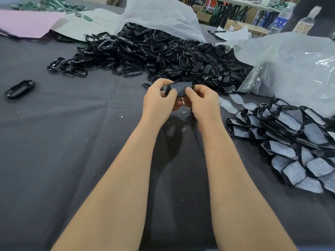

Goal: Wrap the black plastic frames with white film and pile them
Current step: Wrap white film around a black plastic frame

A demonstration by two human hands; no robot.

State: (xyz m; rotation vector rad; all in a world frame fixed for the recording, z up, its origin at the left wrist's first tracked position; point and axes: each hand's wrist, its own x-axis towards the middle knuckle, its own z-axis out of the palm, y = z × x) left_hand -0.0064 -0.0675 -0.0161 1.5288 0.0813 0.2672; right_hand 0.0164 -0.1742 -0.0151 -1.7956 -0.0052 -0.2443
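Two bare forearms (pixel 117 178) lie nearest the lens, reaching out over the bench (pixel 63 142), which is covered in dark grey cloth and carries all the stock. Heap of bare black frames (pixel 145 51): far centre, spilling from a white bag (pixel 163 17). Clear plastic bag (pixel 293 69): far right, just beside that heap. Pile of wrapped frames (pixel 293 142): right edge, pale film faces up. Left hand (pixel 159 100) and right hand (pixel 203 102): raised at centre, between heap and pile, fingers curled, each pinching one end of a single held frame (pixel 180 88) with a thumb on its pale face. Loose film pieces (pixel 233 103): on the cloth between the right hand and the pile. Stray frame (pixel 20 88): far left, well apart. Step, as judged: film is being pressed and smoothed onto the held frame; whether it is fully seated cannot be told. Next move calls for running the thumbs round the edges, setting the piece on the pile at right, then taking a bare frame from the heap.
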